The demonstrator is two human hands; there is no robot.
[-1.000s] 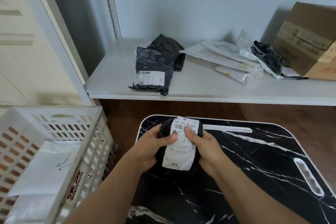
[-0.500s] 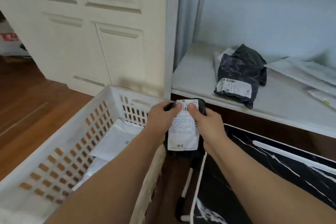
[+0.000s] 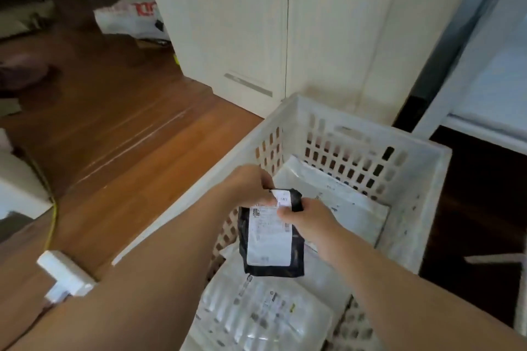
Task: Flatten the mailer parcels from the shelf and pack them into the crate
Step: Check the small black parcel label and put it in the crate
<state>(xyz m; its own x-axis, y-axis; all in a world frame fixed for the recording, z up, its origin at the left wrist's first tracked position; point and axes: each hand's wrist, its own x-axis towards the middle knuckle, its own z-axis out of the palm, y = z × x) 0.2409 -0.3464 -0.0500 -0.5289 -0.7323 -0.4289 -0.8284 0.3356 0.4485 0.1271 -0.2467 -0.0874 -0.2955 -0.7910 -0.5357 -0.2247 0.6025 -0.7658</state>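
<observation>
A small black mailer parcel (image 3: 271, 239) with a white shipping label hangs upright over the inside of the white slatted crate (image 3: 422, 179). My left hand (image 3: 251, 185) pinches its top left corner and my right hand (image 3: 308, 219) grips its top right edge. Both hands are above the crate's left half. White and clear mailers (image 3: 336, 202) lie flat in the crate under the black parcel. Only the edge of the shelf (image 3: 484, 128) shows at the right; its parcels are out of view.
White cabinet doors (image 3: 285, 31) stand behind the crate. Wooden floor (image 3: 119, 137) spreads to the left, with a white bag (image 3: 128, 17) at the back and a white plug block (image 3: 65, 276) on a yellow cable near my left forearm.
The view has swung left from the shelf and black tray to the crate. Both hands have carried the black parcel from beside the crate's rim to over its inside.
</observation>
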